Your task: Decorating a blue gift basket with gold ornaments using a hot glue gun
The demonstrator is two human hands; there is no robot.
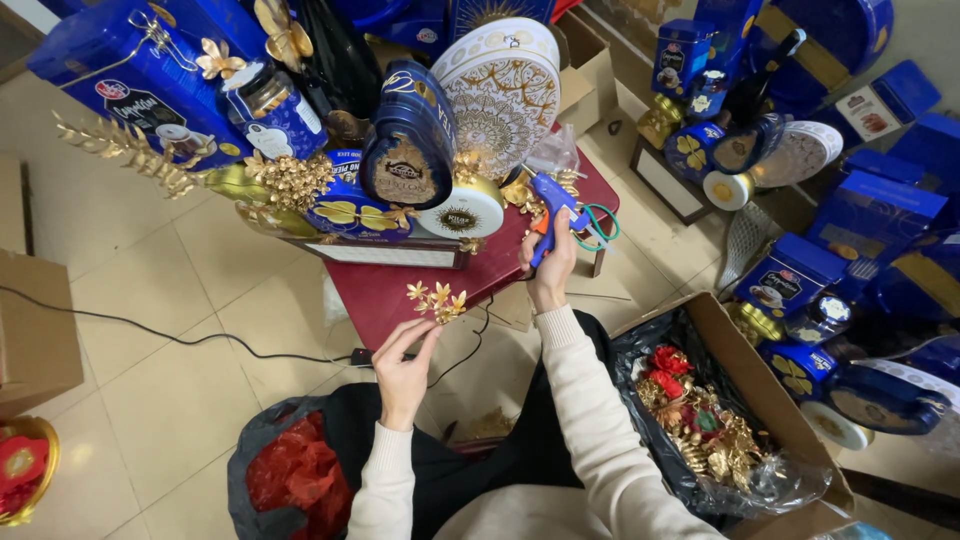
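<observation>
My left hand (402, 368) pinches the stem of a small gold flower sprig (437, 300), held over the near edge of a dark red low table (380, 300). My right hand (550, 262) grips a blue glue gun (553, 205) with an orange trigger, its nozzle pointing toward the gift arrangement. That arrangement (400, 150) stands on the table: blue tins, a round white and gold tin, gold leaves and gold flowers stacked together.
Green-handled scissors (598, 225) lie on the table's right side. A cardboard box (730, 420) with gold and red decorations sits at right. A black bag with red material (290, 470) lies at lower left. More blue tins (850, 250) crowd the right floor. A black cable (150, 328) crosses the tiles.
</observation>
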